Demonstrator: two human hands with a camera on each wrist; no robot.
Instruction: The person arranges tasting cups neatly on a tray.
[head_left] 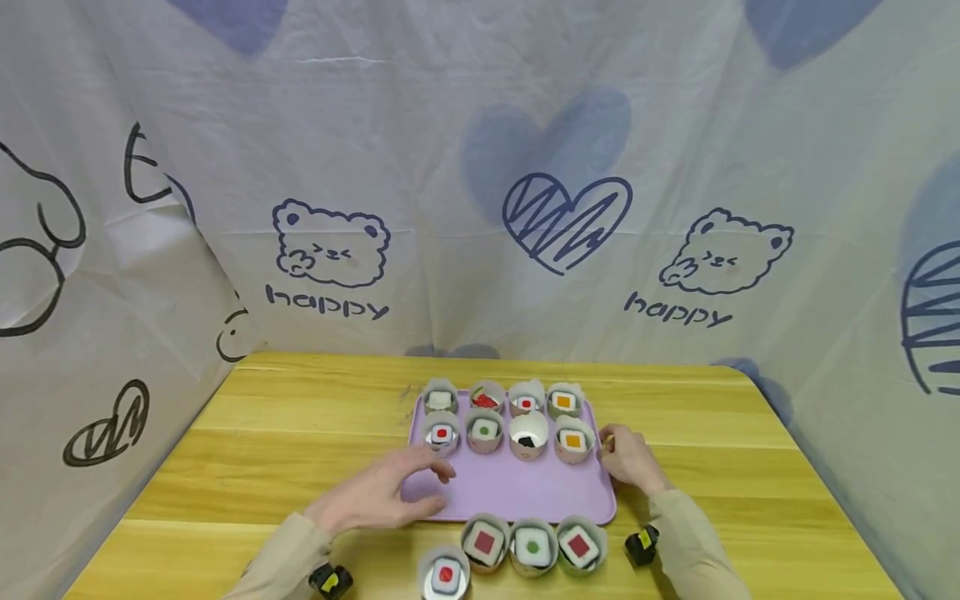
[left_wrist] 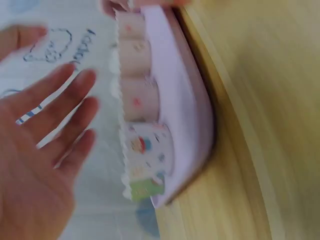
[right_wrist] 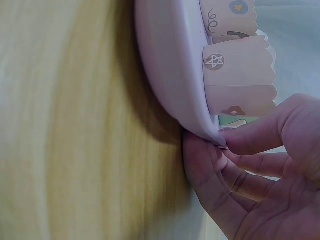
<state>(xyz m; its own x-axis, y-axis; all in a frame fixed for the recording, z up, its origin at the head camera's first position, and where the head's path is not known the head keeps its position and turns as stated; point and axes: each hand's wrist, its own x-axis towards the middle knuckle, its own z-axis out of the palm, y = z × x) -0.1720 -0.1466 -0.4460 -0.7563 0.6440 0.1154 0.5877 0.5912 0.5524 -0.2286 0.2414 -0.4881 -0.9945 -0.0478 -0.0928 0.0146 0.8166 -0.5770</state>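
Observation:
A lilac tray (head_left: 517, 492) lies on the table, with two rows of small paper cups on its far half. My right hand (head_left: 632, 460) pinches the tray's right rim; in the right wrist view the thumb (right_wrist: 255, 135) lies on the rim beside a printed pink cup (right_wrist: 240, 75). Fingers spread and holding nothing, my left hand (head_left: 382, 492) hovers by the tray's left front; its palm (left_wrist: 35, 185) shows in the left wrist view. Most cups hold white sushi-like pieces, such as one with an orange centre (head_left: 572, 441). Another cup (head_left: 528, 427) has something black inside.
In front of the tray, several more cups stand in a row, one with a red-centred piece (head_left: 483, 543), and another cup (head_left: 444, 575) stands nearer at the left. A printed cloth (head_left: 450, 275) hangs behind the wooden table (head_left: 300, 417) and at both sides.

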